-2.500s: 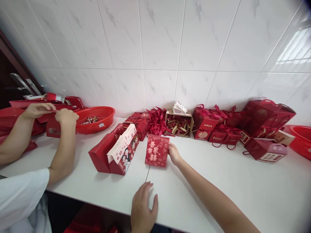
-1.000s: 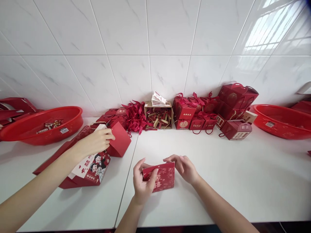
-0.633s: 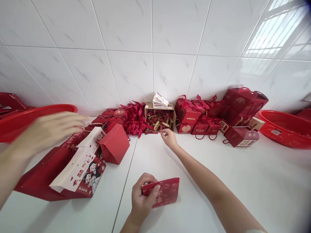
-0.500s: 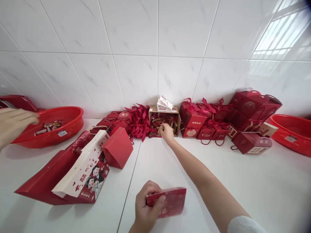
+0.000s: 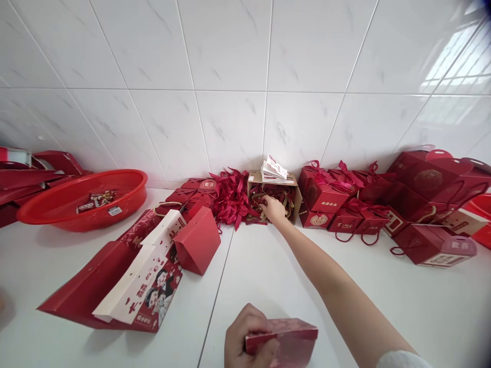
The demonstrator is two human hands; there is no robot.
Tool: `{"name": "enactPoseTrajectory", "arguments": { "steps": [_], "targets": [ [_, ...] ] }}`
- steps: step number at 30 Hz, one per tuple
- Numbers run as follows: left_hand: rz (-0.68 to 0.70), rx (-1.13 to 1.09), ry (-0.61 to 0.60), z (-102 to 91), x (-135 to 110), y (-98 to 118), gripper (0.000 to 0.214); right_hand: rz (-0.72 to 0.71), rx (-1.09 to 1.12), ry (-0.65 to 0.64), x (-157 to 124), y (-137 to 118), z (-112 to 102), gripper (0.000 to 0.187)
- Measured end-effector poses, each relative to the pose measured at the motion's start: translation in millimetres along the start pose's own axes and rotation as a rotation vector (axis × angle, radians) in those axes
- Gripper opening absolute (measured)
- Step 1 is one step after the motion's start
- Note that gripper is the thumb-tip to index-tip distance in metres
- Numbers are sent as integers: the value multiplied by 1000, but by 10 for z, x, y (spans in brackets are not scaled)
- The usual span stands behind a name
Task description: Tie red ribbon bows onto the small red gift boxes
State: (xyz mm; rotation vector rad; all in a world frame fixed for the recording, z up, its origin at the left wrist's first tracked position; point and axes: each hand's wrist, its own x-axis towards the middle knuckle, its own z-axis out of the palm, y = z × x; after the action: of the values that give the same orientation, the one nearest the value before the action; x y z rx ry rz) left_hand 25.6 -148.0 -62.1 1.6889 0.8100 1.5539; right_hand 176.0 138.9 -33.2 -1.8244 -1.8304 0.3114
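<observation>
At the lower middle, my left hand (image 5: 249, 335) is closed around one end of a small red paper gift box (image 5: 293, 337), thumb in front. My right arm stretches across the table to a cardboard box (image 5: 295, 189) by the wall. Inside its open front, my right hand (image 5: 274, 208) has its fingers pinched together among red and tan strips (image 5: 289, 197). Whatever is between those fingertips is too small to make out. A stack of white printed cards (image 5: 274, 168) lies on top of the cardboard box. Directly left of it is a heap of red ribbon (image 5: 232, 197).
Red gift boxes with bows (image 5: 328, 197) stand right of the cardboard box, larger boxes (image 5: 437, 176) beyond. Red paper bags (image 5: 134, 291) and a red folded box (image 5: 198, 240) occupy the left. A red plastic basket (image 5: 126, 184) holds wrapped sweets (image 5: 95, 200).
The view has swung left. Another person's hand has left the red basket, with only a blur at the left edge. My right hand stays in the cardboard box; the held gift box has tilted.
</observation>
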Motion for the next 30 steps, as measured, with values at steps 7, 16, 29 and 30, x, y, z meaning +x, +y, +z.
{"name": "enactPoseTrajectory", "arguments": {
  "steps": [7, 16, 29, 30],
  "targets": [
    [16, 16, 21, 11, 24, 56, 6, -56, 130, 128, -53, -29, -106, 16],
    [-109, 57, 19, 13, 9, 161, 9, -285, 460, 346, -656, -29, -634, 24],
    [129, 212, 248, 103, 52, 518, 79, -853, 639, 231, -2890, -63, -2063, 34],
    [209, 250, 248, 78, 34, 650, 77, -830, 671, 170, -2991, -66, -2055, 32]
  ]
}}
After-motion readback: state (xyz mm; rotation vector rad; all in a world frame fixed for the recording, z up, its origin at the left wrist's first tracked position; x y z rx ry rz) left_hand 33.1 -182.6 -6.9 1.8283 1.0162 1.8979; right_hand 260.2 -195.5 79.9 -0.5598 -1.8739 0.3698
